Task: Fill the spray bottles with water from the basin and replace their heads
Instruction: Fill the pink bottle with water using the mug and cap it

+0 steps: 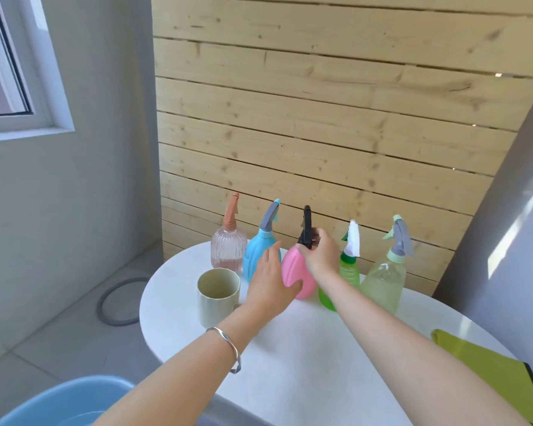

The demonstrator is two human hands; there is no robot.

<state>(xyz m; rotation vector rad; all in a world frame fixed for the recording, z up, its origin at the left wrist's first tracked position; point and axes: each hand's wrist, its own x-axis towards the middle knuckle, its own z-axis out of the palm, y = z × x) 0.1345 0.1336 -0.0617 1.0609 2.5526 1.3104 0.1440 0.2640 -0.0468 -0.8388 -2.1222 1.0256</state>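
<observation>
Several spray bottles stand in a row at the back of the round white table (305, 364): a clear pink ribbed bottle (228, 250), a blue bottle (256, 253), a pink bottle (296, 269) with a black head (306, 226), a green bottle (346, 272) and a pale green clear bottle (383, 284). My right hand (322, 252) grips the black head at the pink bottle's neck. My left hand (271, 284) lies against the pink bottle's left side, fingers straight and thumb under its belly. A blue basin (59, 401) shows at the lower left.
A cream mug (217, 296) stands on the table just left of my left hand. A green cloth (490, 367) lies at the table's right edge. A wooden plank wall rises close behind the bottles. A grey ring lies on the tiled floor at left.
</observation>
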